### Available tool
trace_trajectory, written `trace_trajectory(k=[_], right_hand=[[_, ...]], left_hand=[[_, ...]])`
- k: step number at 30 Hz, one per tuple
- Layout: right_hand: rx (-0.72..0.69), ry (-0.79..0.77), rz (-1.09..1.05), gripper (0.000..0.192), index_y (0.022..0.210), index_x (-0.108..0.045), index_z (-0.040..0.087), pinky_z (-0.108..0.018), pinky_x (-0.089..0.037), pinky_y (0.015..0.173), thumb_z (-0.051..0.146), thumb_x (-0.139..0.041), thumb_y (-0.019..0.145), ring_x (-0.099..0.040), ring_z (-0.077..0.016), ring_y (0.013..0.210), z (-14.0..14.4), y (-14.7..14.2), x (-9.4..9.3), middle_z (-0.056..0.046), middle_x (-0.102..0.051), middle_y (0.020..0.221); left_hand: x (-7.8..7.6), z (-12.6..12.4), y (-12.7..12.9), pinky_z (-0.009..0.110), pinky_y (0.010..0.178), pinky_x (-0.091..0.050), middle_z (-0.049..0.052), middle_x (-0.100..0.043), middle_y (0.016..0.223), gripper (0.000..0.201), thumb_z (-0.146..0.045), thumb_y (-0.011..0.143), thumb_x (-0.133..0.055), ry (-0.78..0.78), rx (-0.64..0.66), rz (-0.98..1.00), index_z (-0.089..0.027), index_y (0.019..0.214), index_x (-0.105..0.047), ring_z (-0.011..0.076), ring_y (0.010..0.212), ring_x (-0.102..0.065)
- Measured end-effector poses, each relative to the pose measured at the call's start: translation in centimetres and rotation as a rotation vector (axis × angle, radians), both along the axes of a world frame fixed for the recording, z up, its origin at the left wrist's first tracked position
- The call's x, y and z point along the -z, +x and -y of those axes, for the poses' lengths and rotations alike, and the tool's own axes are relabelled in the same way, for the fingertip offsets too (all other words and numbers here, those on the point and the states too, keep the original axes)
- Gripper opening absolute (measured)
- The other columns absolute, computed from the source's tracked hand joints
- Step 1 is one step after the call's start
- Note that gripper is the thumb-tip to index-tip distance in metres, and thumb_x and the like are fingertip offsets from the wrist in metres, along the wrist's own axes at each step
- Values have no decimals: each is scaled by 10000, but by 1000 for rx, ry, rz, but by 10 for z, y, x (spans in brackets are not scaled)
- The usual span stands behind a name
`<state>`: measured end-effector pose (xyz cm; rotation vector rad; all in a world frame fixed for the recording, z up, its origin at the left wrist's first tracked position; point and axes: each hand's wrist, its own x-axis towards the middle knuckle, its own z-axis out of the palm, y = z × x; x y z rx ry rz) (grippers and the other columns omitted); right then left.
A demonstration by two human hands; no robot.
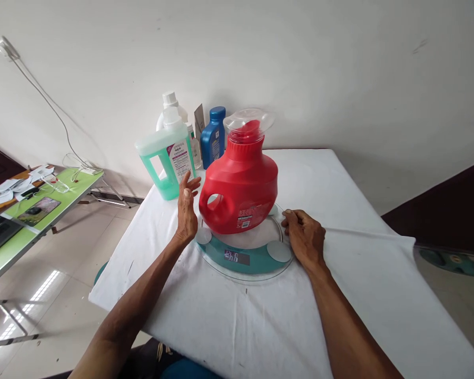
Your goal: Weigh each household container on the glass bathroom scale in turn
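A red plastic jug (240, 184) with a round handle hole stands on a round glass scale (221, 258). The scale has a teal band and a lit display (237, 257) whose digits I cannot read clearly. A clear plastic dish or funnel (248, 121) sits at the jug's neck, with a red piece inside it. To the left of the jug, my left hand (188, 210) is open, fingers apart and holding nothing. By the scale's right edge, my right hand (305, 234) has its fingers curled and closed; what they may pinch is hidden.
Behind my left hand are a green liquid bottle (166, 158), a white bottle (169, 102) and a blue bottle (213, 137), near the wall. A white cloth (363, 295) covers the table. A green desk (71, 184) with a laptop and papers stands far left.
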<state>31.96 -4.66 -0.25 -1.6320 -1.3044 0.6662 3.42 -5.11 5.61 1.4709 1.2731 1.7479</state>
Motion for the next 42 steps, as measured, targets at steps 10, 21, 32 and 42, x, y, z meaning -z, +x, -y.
trace_trajectory(k=[10, 21, 32, 42], right_hand=[[-4, 10, 3, 454, 781, -635, 279, -391, -491, 691, 676, -483, 939, -688, -264, 676, 0, 2, 3, -83, -762, 752], [-11, 3, -14, 470, 829, -632, 285, -404, -497, 732, 704, -470, 966, -712, -289, 714, -2, 4, 4, -94, -784, 788], [-7, 41, -21, 464, 797, -587, 297, -371, -445, 703, 678, -432, 1011, -662, -265, 678, -5, 5, 10, -72, -733, 730], [21, 134, -61, 519, 752, -475, 307, -335, -373, 632, 694, -357, 1077, -542, -208, 578, -10, 1, 19, -15, -618, 620]], left_hand=[[-41, 5, 15, 533, 1198, -534, 159, -687, 1520, 907, -930, 1037, -351, 33, 50, -116, -314, 1684, -508, 350, 1421, -669], [-57, 5, 24, 367, 760, -606, 62, -646, 775, 818, -1019, 898, -527, -64, -3, -182, -223, 836, -704, 261, 850, -690], [-46, -9, 37, 218, 400, -186, -100, -174, 492, 953, -1029, 612, -802, -135, 13, 184, -252, 578, -251, 46, 438, -151], [-110, -83, 84, 256, 407, -144, -94, -247, 514, 831, -897, 736, -857, 26, 32, 259, -270, 644, -320, 71, 435, -192]])
